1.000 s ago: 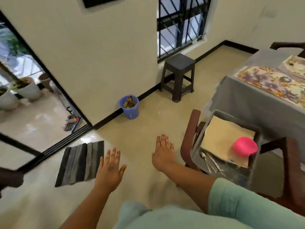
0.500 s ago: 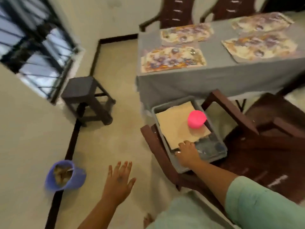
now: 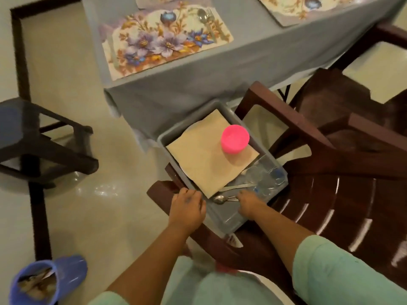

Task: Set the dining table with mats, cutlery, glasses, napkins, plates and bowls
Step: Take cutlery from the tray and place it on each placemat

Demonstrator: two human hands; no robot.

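A grey bin (image 3: 233, 223) stands on a brown chair seat beside the table. Inside it lie beige napkins (image 3: 204, 157) with a pink bowl (image 3: 234, 139) on top, clear glasses (image 3: 267, 175) and loose cutlery (image 3: 220, 198). My left hand (image 3: 187, 205) holds the bin's near left rim, fingers curled over the edge. My right hand (image 3: 248, 202) is down inside the bin, its fingers closed on the cutlery handles. On the grey-clothed table (image 3: 198, 80) lies a floral mat (image 3: 163, 42) bearing a spoon and fork (image 3: 206, 17). A second mat (image 3: 306, 9) shows at the top right.
The brown chair (image 3: 330, 194) has armrests flanking the bin, and another chair stands behind it at the right. A dark stool (image 3: 33, 137) stands on the floor at left. A blue bucket (image 3: 44, 280) sits at the lower left by the wall.
The view has swung from the floor onto the bin and table. My right hand has gone deeper into the bin to the cutlery, and my left hand has come from mid-air onto the rim.
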